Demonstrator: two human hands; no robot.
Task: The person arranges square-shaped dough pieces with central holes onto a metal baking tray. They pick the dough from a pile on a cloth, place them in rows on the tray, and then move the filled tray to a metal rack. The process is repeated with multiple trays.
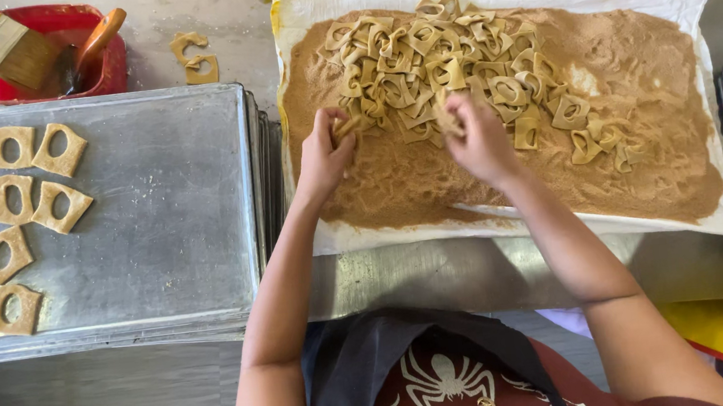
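Head view: the left hand [323,155] and right hand [473,136] each pinch a dough cutout from the heap of dough pieces [445,64] on the crumb-covered cloth [647,21] at the bench's far right. Nine pieces sit along the metal tray's [166,215] left edge.

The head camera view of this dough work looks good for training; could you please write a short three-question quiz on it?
1. True or false: the metal tray holds coated dough squares only along its left side.
2. Multiple choice: the pile of dough cut-outs lies on A) brown crumbs, B) water, C) bare steel.
3. What does each hand do?

Key: 1 true. 2 A. 3 The left hand and right hand each pinch a piece at the pile's near edge.
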